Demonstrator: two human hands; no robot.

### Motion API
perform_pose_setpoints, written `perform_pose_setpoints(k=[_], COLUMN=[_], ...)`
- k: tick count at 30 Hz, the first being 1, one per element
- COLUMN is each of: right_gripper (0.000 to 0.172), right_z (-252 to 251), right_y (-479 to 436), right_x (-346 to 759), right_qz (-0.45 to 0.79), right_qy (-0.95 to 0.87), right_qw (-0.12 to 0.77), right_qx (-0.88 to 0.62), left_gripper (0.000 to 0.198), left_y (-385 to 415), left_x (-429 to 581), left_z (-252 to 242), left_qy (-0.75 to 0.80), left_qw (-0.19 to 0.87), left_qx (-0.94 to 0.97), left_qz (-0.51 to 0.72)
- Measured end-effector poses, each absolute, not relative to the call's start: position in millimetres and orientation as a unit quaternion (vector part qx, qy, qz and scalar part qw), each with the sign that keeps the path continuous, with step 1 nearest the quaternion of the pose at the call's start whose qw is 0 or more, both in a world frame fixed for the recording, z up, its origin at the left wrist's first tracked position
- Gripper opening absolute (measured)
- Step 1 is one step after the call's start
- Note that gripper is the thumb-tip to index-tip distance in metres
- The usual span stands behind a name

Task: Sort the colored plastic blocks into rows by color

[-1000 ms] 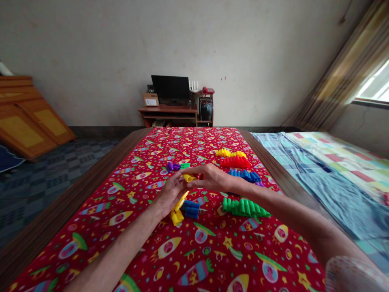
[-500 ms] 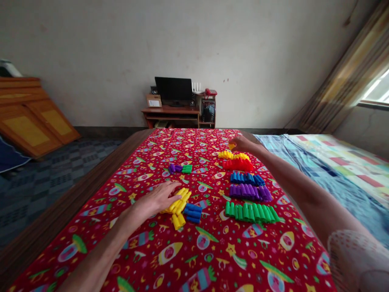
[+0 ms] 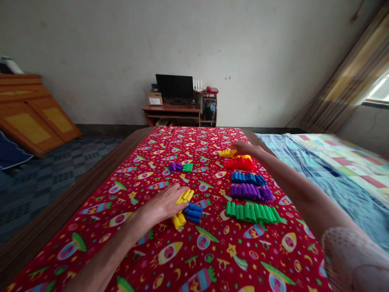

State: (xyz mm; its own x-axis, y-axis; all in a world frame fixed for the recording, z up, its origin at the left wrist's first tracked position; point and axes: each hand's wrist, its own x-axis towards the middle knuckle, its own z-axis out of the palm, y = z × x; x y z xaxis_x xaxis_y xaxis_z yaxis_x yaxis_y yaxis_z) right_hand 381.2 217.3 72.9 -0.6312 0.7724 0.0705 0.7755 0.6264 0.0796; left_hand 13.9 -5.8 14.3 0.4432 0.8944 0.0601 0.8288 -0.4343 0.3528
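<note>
My left hand [image 3: 168,201] is closed over a small pile of yellow plastic tube pieces [image 3: 186,196], its thumb and fingers on either side of them; part of the pile is hidden under the palm. Touching that pile on the right are several blue tube pieces [image 3: 193,212]. Farther off, my right hand [image 3: 245,147] reaches to the yellow row [image 3: 226,153], fingers closed at its right part, where the fingertips are partly hidden. Toward me from there lie rows of red [image 3: 239,163], blue [image 3: 247,178], purple [image 3: 251,192] and green pieces [image 3: 253,212].
A short group of purple and green pieces [image 3: 181,167] lies beyond my left hand. The pieces rest on a red rocket-print cloth [image 3: 170,259]. To the right is a bed with a patterned sheet [image 3: 337,158]. A desk with a monitor [image 3: 174,88] stands by the far wall.
My right hand has come down and slightly nearer, onto the right part of the yellow row. My left hand has shifted right and covers more of the yellow pile.
</note>
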Motion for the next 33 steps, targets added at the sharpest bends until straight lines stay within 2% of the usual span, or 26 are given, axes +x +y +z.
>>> perform_pose_setpoints(k=[7, 13, 16, 20, 23, 27, 30, 33], right_gripper=[0.025, 0.025, 0.025, 0.025, 0.030, 0.023, 0.018, 0.026], right_z=[85, 109, 116, 103, 85, 73, 77, 87], right_y=[203, 183, 151, 95, 68, 58, 60, 70], right_x=[372, 352, 322, 270, 242, 227, 230, 248], right_qz=[-0.050, -0.060, -0.031, 0.084, 0.114, 0.090, 0.071, 0.028], right_qy=[-0.879, -0.886, -0.921, -0.970, -0.979, -0.977, -0.977, -0.971], right_qw=[-0.040, -0.011, 0.038, 0.039, 0.059, 0.090, 0.098, 0.088], right_qx=[-0.472, -0.461, -0.386, -0.226, -0.159, -0.171, -0.177, -0.220], left_gripper=[0.036, 0.037, 0.039, 0.038, 0.050, 0.063, 0.061, 0.055], left_y=[1, -1, 1, 7, 11, 8, 5, 6], left_x=[27, 43, 47, 44, 42, 47, 51, 46], left_z=[10, 34, 36, 27, 27, 37, 39, 37], left_qy=[0.556, 0.602, 0.620, 0.610, 0.581, 0.567, 0.564, 0.547], left_qw=[0.111, 0.167, 0.205, 0.295, 0.367, 0.405, 0.409, 0.397], left_qx=[0.811, 0.770, 0.737, 0.663, 0.600, 0.548, 0.547, 0.599], left_qz=[0.145, 0.129, 0.176, 0.319, 0.409, 0.463, 0.463, 0.429])
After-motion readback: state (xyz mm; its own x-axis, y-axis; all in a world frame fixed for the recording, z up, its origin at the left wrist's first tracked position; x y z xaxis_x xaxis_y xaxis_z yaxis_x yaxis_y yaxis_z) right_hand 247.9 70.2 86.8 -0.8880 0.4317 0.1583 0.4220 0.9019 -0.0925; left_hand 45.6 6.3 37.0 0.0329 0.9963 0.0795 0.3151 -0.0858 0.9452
